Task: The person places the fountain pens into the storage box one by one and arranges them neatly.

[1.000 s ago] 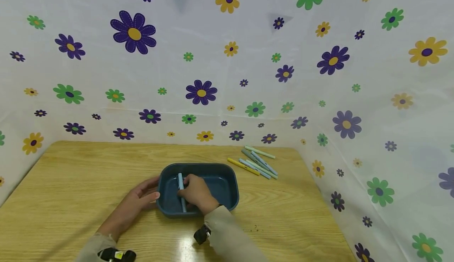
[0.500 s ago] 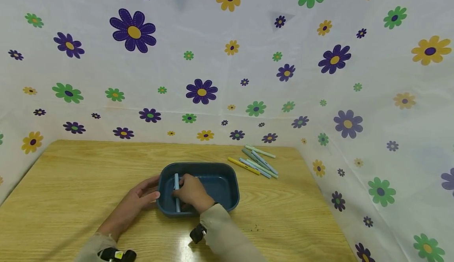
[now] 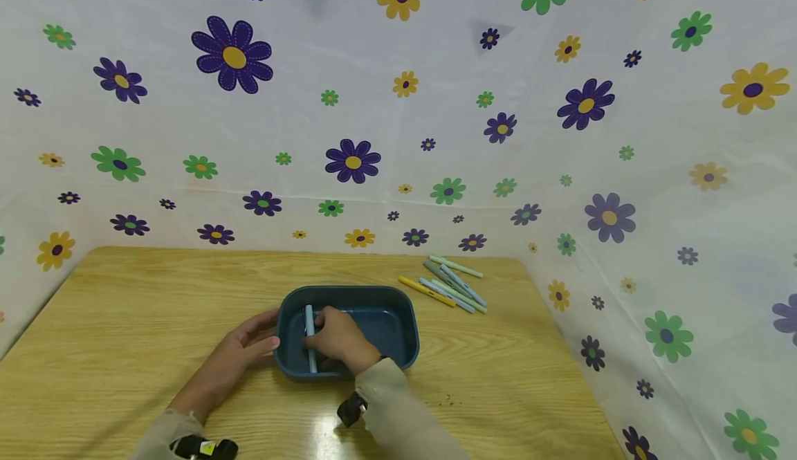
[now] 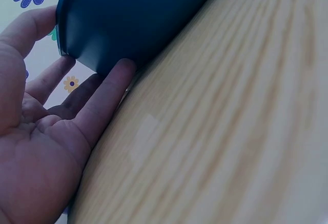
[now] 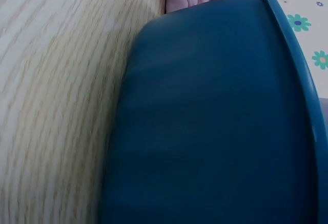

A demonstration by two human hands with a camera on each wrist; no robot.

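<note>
A dark blue rectangular bin (image 3: 389, 332) stands on the wooden table. Inside it, toward its left end, a light blue pen (image 3: 309, 322) lies along the bin's short side. My right hand (image 3: 339, 339) reaches in over the near wall and grips that pen from its right, thumb and fingers at its middle. Outside the bin, my left hand (image 3: 245, 346) touches the left end wall with fairly straight fingers and the thumb near the rim. In the left wrist view, the fingertips (image 4: 123, 67) meet the bin's wall (image 4: 118, 24). The right wrist view shows mostly the bin's outer side (image 5: 205, 116), hiding the right hand.
Several pens lie in a loose pile at the back right of the table (image 3: 156, 308), among them a yellow pen (image 3: 426, 292) and a pale green pen (image 3: 457, 267). A flower-printed white sheet (image 3: 299, 114) rises behind the table and along its right side.
My right hand has shifted the light blue pen slightly left inside the bin, then stays nearly still. The left hand and bin keep their place.
</note>
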